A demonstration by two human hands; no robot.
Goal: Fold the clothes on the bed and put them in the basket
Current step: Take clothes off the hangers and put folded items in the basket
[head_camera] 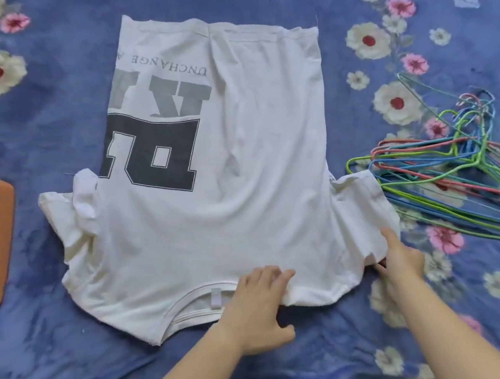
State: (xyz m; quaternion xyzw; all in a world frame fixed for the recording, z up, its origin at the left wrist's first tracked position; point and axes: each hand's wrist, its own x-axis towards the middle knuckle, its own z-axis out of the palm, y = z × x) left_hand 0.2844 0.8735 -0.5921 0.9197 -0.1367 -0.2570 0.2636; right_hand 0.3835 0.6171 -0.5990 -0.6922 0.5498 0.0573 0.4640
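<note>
Blue floral bedspread (48, 102), white T-shirt (254, 158) spread flat, lettering upside-down

Both arms are bare, rising from the bottom edge and closing toward the lower middle of the frame: my left forearm (200, 373) slants up to the right, my right forearm (449, 332) up to the left. My left hand (262, 306) lies palm down at lower centre, its fingers (270, 276) straight and slightly spread, thumb splayed right. My right hand (403, 261) sits to its right, apart from it, back up, one finger stretched toward the top (thumb tucked away, so I can't call that grip).
</note>
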